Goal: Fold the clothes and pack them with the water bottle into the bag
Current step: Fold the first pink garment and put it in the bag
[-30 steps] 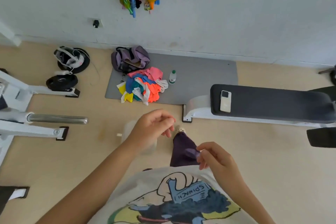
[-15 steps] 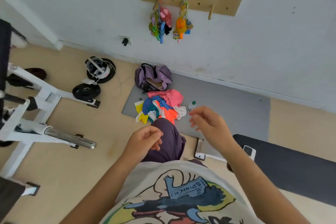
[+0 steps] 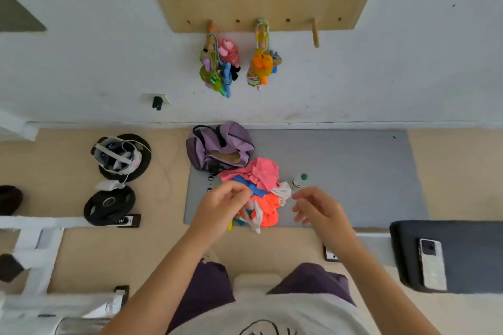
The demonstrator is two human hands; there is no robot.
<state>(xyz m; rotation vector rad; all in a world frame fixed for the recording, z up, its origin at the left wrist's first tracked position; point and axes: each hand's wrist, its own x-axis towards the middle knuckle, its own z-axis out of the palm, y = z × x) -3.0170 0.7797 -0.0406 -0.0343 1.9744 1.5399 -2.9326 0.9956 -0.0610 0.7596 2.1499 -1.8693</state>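
Currently your left hand (image 3: 221,207) and right hand (image 3: 317,207) hover with loosely curled fingers, grasping nothing, above the crumpled heap of pink, blue, orange and white fabric clothes (image 3: 261,193) on the flat grey mat (image 3: 353,171). Soft lilac duffel bag (image 3: 217,148), unzipped and slumped, touches the heap's far edge; small clear plastic water bottle with green cap (image 3: 299,180) stands upright just right of it.
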